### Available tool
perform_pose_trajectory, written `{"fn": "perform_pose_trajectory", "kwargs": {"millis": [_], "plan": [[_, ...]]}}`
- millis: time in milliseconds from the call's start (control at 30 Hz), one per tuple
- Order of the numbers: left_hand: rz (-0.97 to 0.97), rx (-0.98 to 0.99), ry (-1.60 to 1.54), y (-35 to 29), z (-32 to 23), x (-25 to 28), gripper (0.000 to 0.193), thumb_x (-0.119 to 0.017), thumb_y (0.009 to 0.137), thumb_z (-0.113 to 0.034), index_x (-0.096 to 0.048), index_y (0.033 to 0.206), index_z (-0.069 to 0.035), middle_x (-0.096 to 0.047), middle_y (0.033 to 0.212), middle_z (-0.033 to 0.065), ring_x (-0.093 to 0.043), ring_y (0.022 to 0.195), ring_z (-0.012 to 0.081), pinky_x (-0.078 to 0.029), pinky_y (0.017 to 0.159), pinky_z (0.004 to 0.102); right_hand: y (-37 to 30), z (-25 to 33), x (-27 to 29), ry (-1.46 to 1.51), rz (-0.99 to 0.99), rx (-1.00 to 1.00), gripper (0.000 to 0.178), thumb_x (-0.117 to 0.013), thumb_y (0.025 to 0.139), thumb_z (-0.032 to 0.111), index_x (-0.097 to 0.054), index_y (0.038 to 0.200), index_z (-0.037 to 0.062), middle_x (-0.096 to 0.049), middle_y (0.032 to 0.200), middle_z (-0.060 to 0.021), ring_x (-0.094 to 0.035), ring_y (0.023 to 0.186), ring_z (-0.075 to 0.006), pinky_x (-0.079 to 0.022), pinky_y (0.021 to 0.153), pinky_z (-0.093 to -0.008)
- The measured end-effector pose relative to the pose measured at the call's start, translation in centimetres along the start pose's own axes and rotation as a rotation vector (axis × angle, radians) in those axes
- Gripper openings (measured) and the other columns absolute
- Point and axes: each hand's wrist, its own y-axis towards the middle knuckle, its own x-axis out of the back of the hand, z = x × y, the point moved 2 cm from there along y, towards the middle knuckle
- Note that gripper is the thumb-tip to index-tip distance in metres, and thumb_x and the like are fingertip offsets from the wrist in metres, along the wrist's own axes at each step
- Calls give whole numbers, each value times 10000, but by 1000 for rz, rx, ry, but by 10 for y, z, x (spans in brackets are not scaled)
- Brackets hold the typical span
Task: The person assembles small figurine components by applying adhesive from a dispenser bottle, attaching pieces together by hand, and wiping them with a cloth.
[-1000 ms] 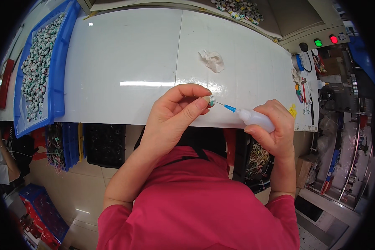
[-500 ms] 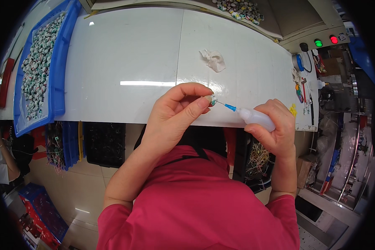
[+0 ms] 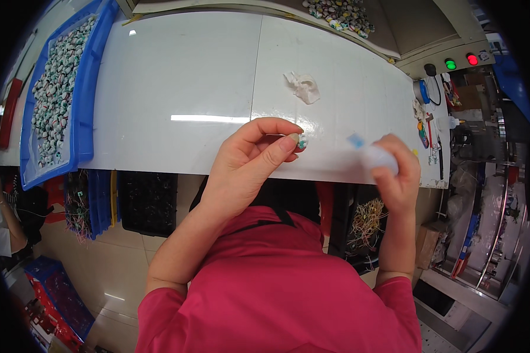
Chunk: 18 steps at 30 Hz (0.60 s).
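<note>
Between the thumb and fingertips of my left hand point(image 3: 250, 162) is pinched a small round white-and-green part point(image 3: 302, 142), just above the near edge of the white table point(image 3: 176, 70). Its far side is partly hidden by the fingers. My right hand point(image 3: 399, 173) is wrapped round a translucent white squeeze bottle point(image 3: 378, 160) with a blue needle tip point(image 3: 355, 140). Bottle and tip are smeared by motion, and the thin needle cannot be made out. The tip points up and to the left, apart from the small part.
A crumpled white tissue point(image 3: 304, 88) lies beyond my hands. At the left a blue tray point(image 3: 85, 126) holds many small round parts. More lie inside the machine point(image 3: 418, 35) at the back, with green and red lights. Tools point(image 3: 424, 135) lie at the right edge; bins of wires point(image 3: 368, 223) stand below.
My right hand has drawn the bottle back to the right, away from the small part, and tilted its tip upward. The left hand keeps its pinch, nearly still.
</note>
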Motion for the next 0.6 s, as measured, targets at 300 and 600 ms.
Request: {"fn": "perform_pose_trajectory", "kwargs": {"millis": [300, 600], "plan": [[-3, -6, 48, -1, -2, -5, 264, -555, 932, -132, -557, 1162, -3, -595, 1092, 60, -578, 959, 117, -478, 865, 263, 17, -79, 2, 83, -319, -332, 380, -631, 844, 109, -517, 1188, -5, -603, 1096, -81, -555, 1010, -151, -412, 903, -279], [24, -46, 154, 4, 7, -19, 212, -577, 888, 5, -556, 1098, 10, -543, 1107, 51, -558, 994, 104, -452, 840, 227, -11, -3, -35, 54, -384, -81, 265, -619, 820, 36, -567, 1077, -1, -591, 1044, -103, -560, 973, -202, -429, 854, -305]]}}
